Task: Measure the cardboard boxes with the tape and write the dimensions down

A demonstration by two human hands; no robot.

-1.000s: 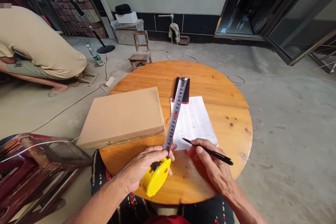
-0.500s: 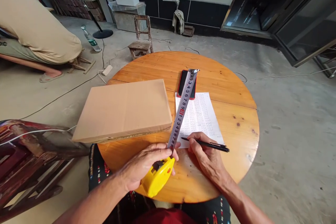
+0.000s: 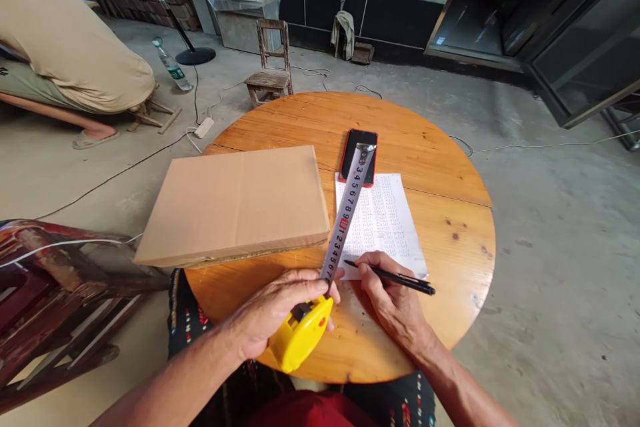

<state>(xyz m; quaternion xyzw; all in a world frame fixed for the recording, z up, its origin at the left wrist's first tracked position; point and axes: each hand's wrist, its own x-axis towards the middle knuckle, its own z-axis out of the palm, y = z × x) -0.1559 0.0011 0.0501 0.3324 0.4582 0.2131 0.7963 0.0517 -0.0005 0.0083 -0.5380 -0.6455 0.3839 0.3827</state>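
Two tools occupy me: my left hand (image 3: 280, 307) is curled around a yellow tape measure (image 3: 303, 337), thumb by the mouth where the blade (image 3: 345, 213) comes out, and my right hand (image 3: 393, 297) pinches a black pen (image 3: 400, 278). Its nib is at the lower left of a paper sheet (image 3: 387, 220); whether it touches, I cannot tell. As I judge it, most of the sheet is done, row upon row filled, and a strip along the near edge is left bare. The blade slants over the sheet toward the phone (image 3: 351, 148), not laid across the cardboard box (image 3: 240, 200) on my left on the round table (image 3: 440, 173). On it I read 3 to 9, a red block at ten, then 1 to 7. The sheet's rows are too small to read; the box shows no label.
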